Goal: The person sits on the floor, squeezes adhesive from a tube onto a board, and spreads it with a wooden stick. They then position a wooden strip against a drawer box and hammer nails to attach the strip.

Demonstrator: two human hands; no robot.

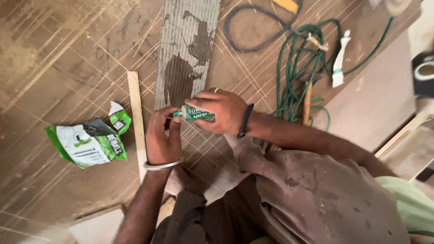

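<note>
Nearest the camera, our knees in stained brown trousers (pixel 316 194) fill the lower frame. Above them we hold a small green glue tube (pixel 195 113) over the scratched plywood board (pixel 68 58). Our right hand (pixel 216 110) wraps the tube body, fingers curled closed around it. The tube's long axis runs roughly horizontal, nozzle end pointing left. Our left hand (pixel 162 138) meets that end, fingertips pinching at the nozzle or cap; we cannot tell which. Both hands touch the tube. A grey ridged strip (pixel 187 40) lies just beyond it, a thin wooden strip (pixel 135 113) and a torn green packet (pixel 88 140) to the left.
</note>
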